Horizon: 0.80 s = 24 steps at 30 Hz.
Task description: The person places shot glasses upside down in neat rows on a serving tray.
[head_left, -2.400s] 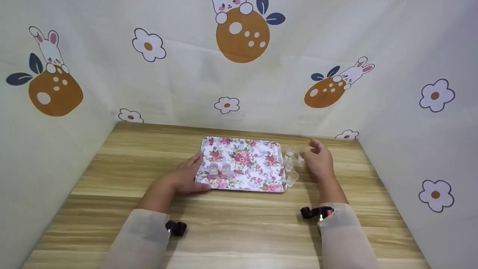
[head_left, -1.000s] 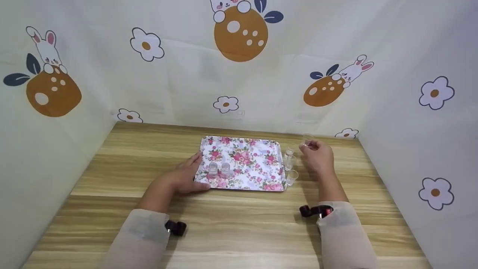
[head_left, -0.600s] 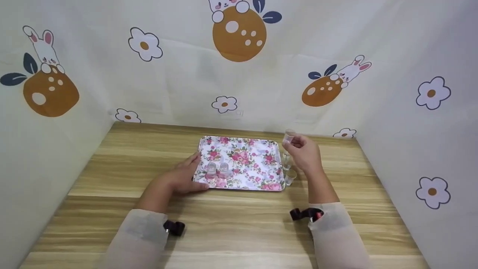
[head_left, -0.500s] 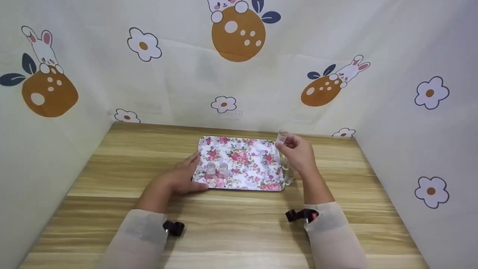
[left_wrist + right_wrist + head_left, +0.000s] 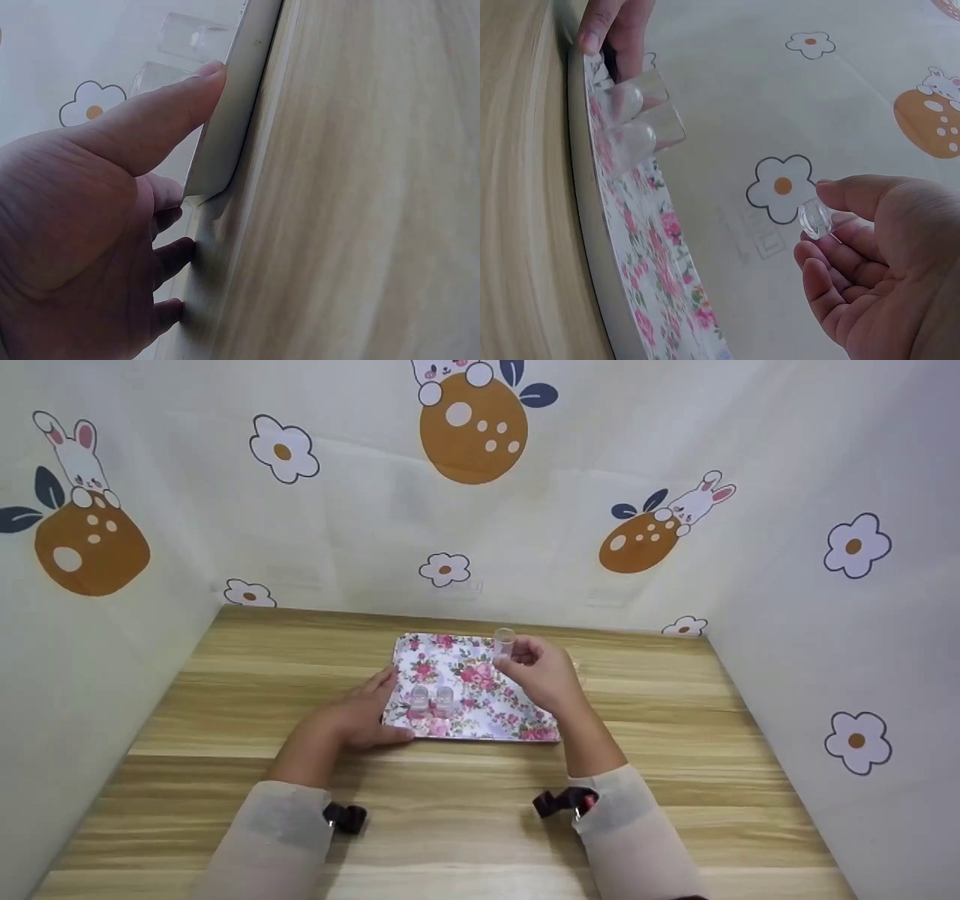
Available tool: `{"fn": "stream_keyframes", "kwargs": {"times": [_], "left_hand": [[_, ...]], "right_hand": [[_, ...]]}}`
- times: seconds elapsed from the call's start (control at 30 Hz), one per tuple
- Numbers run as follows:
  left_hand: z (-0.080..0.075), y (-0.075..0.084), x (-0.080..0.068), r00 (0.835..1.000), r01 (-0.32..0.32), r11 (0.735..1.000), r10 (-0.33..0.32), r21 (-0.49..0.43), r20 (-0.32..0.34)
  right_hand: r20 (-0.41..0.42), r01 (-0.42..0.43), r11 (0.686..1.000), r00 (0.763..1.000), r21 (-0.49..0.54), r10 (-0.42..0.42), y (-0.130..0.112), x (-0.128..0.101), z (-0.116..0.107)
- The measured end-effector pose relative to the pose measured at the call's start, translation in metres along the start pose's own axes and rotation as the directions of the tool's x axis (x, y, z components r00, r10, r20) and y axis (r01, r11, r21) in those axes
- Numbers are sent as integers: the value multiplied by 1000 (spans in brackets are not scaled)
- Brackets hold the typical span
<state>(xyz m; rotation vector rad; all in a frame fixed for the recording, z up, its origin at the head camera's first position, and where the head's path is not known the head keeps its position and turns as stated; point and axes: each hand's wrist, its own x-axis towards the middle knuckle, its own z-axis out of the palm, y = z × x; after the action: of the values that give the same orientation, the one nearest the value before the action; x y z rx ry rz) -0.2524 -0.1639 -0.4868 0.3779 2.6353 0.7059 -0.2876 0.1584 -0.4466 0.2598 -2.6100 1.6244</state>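
Observation:
A floral tray (image 5: 495,720) lies on the wooden table. My left hand (image 5: 360,720) holds its near left corner, thumb along the front rim and fingers at the left side; in the left wrist view the thumb (image 5: 161,120) presses the rim. Two small clear shot glasses (image 5: 420,701) (image 5: 645,135) stand upright side by side on the tray near that hand. My right hand (image 5: 544,675) pinches another clear shot glass (image 5: 504,643) between thumb and fingers, raised over the tray's back right part. The right wrist view shows this glass (image 5: 815,219) at the fingertips.
Bare wood of the table (image 5: 450,810) stretches in front of the tray and to both sides. Patterned cloth walls (image 5: 360,525) rise behind and beside the table. The right hand and forearm hide the spot where more glasses stood beside the tray.
My right hand took a shot glass from beside the tray's right edge, lifted it and carried it left over the tray. My left hand has stayed at the tray's corner.

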Motion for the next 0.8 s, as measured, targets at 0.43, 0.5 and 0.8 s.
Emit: {"fn": "stream_keyframes", "kwargs": {"times": [0.43, 0.5, 0.8], "left_hand": [[1, -3, 2, 1000, 9, 1000, -9, 5, 5], [2, -3, 3, 1000, 4, 1000, -4, 5, 3], [3, -4, 3, 999, -30, 1000, 30, 10, -20]], "right_hand": [[115, 56, 998, 992, 15, -57, -7, -3, 12], [118, 74, 997, 990, 0, -74, -5, -3, 12], [189, 161, 983, 972, -91, -142, 6, 0, 22]]}}
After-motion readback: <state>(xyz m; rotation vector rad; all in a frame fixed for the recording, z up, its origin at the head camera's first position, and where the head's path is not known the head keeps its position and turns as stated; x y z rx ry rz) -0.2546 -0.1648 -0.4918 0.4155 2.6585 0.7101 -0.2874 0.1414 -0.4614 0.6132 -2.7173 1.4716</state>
